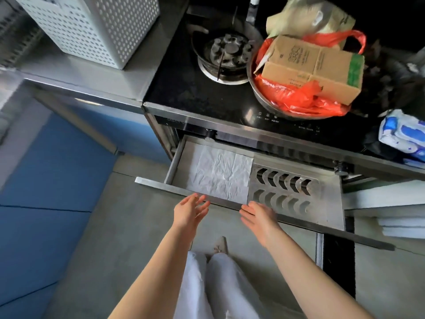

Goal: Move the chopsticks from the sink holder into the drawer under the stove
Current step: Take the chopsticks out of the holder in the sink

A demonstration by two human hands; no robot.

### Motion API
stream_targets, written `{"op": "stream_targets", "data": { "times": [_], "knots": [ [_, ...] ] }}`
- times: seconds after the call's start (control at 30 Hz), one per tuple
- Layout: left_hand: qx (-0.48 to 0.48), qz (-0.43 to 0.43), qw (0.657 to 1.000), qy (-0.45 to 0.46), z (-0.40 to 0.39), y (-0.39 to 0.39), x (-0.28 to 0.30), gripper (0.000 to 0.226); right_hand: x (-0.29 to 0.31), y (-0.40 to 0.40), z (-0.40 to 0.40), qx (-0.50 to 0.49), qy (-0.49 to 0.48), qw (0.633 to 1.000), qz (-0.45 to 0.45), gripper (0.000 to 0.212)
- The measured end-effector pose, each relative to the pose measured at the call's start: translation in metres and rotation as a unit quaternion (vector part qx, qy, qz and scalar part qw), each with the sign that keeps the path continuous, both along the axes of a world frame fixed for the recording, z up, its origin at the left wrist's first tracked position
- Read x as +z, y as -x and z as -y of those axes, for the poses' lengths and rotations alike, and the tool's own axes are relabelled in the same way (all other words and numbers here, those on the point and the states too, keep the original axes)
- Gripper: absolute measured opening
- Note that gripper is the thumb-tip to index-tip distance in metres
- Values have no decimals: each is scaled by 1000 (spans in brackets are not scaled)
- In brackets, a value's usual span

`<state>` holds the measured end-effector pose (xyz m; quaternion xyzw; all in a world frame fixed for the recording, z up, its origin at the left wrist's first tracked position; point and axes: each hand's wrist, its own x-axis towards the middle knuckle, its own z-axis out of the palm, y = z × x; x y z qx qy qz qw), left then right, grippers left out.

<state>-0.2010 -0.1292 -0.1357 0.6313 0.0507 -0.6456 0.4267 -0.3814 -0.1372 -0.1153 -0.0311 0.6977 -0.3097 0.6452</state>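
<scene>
Drawer [331, 180] under stove [195, 95] pulled out, steel. White paper liner [220, 174] in left part, slotted metal plate [285, 192] in right part. Chopsticks not visible anywhere in view. My left hand [189, 210] and right hand [258, 215] both at drawer front edge, fingers straight, holding nothing. Stovetop black glass; burner [226, 52] at rear, steel bowl [257, 93] with red bag [296, 97] and cardboard carton [317, 67]. White perforated basket [92, 26] on grey counter at left. Floor grey tile.
</scene>
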Motion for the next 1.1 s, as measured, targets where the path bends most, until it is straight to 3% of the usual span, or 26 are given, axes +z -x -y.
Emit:
{"op": "stream_targets", "data": {
  "times": [0.4, 0.67, 0.8, 0.93, 1.1],
  "knots": [
    [-1, 230, 971, 63, -77, -90, 56, 22, 48, -116, -33, 181, 86, 980, -2, 34],
    [19, 301, 952, 60, -192, -202, 82, 21, 61, -241, -117, 319, 114, 940, -27, 35],
    [46, 338, 939, 43, -256, -255, 98, 20, 63, -305, -164, 416, 142, 897, -58, 34],
    [89, 371, 924, 12, -316, -301, 107, 17, 74, -372, -214, 524, 188, 825, -99, 35],
    [151, 407, 900, -21, -381, -353, 114, 17, 89, -449, -262, 609, 251, 748, -81, 32]
  ]
}}
